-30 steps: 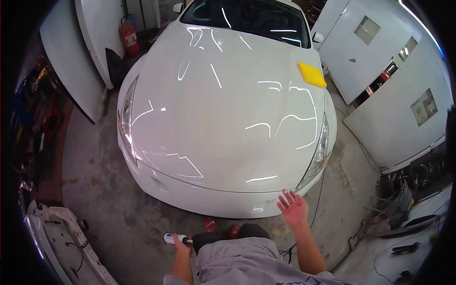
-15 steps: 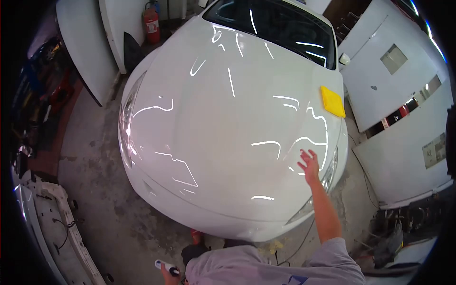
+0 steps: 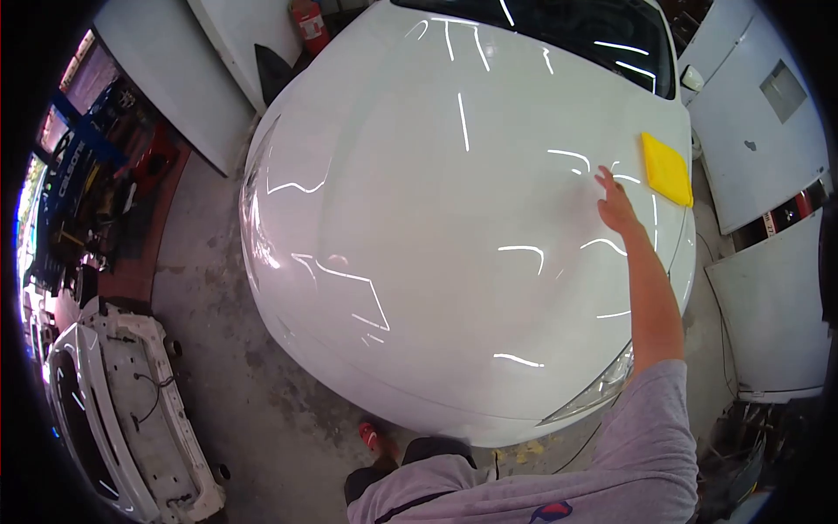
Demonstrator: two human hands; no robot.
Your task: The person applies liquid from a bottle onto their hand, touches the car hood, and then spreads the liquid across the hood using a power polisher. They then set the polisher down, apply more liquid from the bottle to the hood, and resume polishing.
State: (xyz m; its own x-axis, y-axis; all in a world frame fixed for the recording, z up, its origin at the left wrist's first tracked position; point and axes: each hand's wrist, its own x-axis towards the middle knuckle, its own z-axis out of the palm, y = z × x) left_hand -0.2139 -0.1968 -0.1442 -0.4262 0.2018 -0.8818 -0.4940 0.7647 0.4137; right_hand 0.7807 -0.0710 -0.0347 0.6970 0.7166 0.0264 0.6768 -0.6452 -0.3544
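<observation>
My right hand (image 3: 616, 204) reaches out over the glossy white car hood (image 3: 419, 227), its fingers apart and nothing in them. To the right of that hand, a folded yellow cloth (image 3: 667, 171) lies on the hood's edge near the fender. Bright lines of reflected light run across the paint. My left hand is out of the frame, below my grey shirt.
The headlight (image 3: 594, 389) is close below my right arm. A removed car panel (image 3: 153, 419) stands on the floor at left. White doors (image 3: 759, 140) flank the car's right side. At the back left is a red fire extinguisher (image 3: 310, 26). A cable (image 3: 721, 323) runs along the floor.
My right hand has moved farther up the hood, toward the yellow cloth. My left hand, which held a white bottle with a dark cap, has gone out of view. The camera view has shifted.
</observation>
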